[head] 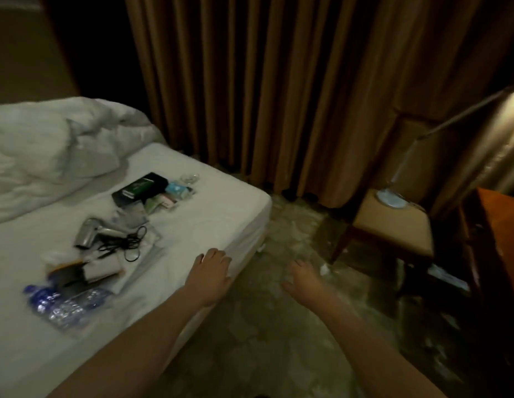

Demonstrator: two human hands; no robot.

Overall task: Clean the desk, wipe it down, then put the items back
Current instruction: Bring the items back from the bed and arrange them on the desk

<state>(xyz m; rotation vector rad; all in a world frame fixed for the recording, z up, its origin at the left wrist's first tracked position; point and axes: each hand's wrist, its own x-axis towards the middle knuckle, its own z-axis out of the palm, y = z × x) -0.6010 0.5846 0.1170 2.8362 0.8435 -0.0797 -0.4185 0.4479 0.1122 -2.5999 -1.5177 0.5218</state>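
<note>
Several items lie spread on the white bed [209,225]: a silver hair dryer [97,232] with a black coiled cord, a black folder [139,186], small packets [163,201], a clear glass [189,178], and two water bottles [66,304] with blue labels at the near left. My left hand [211,271] hovers over the bed's near corner with relaxed fingers, holding nothing. My right hand [303,278] hangs over the floor, fingers spread and empty. The orange edge of the desk [501,225] shows at the far right.
A crumpled white duvet [49,156] fills the bed's far left. Brown curtains [278,96] hang behind. A wooden chair [393,222] with a tan seat stands at right, with a lamp arm [462,116] above it. Small scraps of paper lie on the patterned carpet [278,326].
</note>
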